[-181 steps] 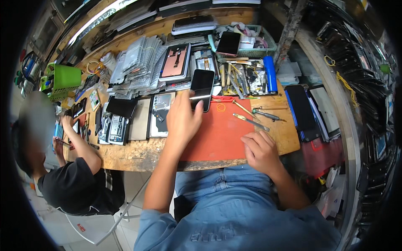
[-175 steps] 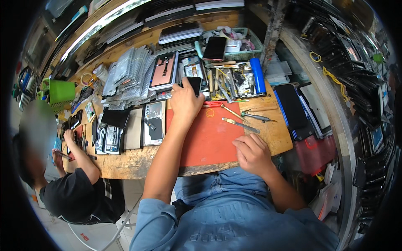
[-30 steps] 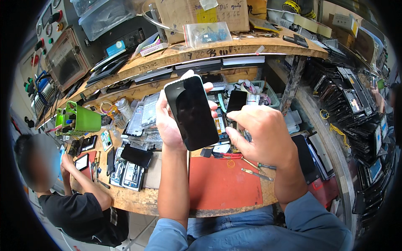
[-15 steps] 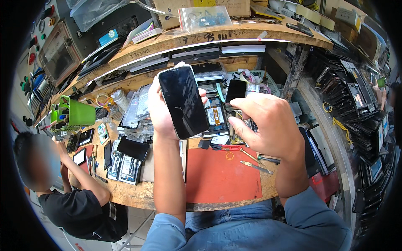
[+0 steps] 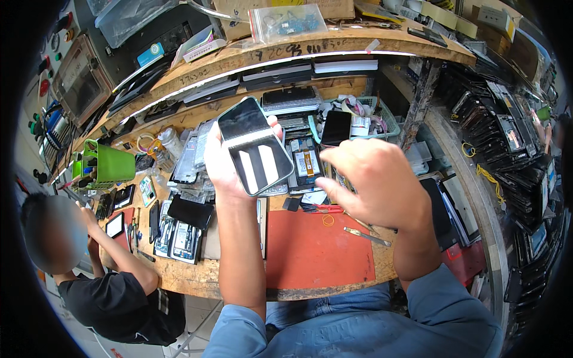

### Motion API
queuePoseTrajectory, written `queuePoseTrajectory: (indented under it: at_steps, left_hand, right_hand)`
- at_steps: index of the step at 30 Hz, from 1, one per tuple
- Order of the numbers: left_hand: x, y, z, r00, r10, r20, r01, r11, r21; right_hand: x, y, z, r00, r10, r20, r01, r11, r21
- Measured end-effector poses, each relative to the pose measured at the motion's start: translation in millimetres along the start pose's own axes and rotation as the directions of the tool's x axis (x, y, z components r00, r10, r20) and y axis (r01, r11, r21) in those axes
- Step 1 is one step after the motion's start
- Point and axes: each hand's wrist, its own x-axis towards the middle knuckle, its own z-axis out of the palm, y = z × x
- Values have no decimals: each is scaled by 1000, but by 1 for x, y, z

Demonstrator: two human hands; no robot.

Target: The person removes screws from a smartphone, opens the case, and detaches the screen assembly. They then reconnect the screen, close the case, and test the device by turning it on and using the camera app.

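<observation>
- Left hand (image 5: 224, 158) wrapped around a dark smartphone (image 5: 255, 146), held up off the counter (image 5: 191, 275), glossy face tilted toward the head camera and catching light streaks.
- Right hand (image 5: 376, 182) empty, fingers loosely curled and spread, hovering just right of the phone, not touching it.
- Below: red work mat (image 5: 322, 253) with a thin metal tool (image 5: 367, 237) and a small rubber band (image 5: 327, 220) on it.
- Opened phones and loose parts piled behind the mat, green bin (image 5: 110, 167) far left, another person seated at the left end of the counter.
- Probably a glass check, so best to keep the grip on the edges only, no thumbs on the screen.
- Worth rolling the phone slowly under the light so scratches or cracks show up.
- Safer done low over the mat than over the parts pile, in case of a slip.
</observation>
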Motion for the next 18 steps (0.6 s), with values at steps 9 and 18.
queuePoseTrajectory:
  at_steps: [9,18]
  left_hand:
    - [-8,-22,-2,996,2,84,1,999,-42]
    - [-12,-9,2,995,92,34,-95,991,99]
  right_hand:
    - [7,-19,20,998,39,-43,-39,999,15]
    - [-9,-2,-19,882,82,-464,-139,986,-91]
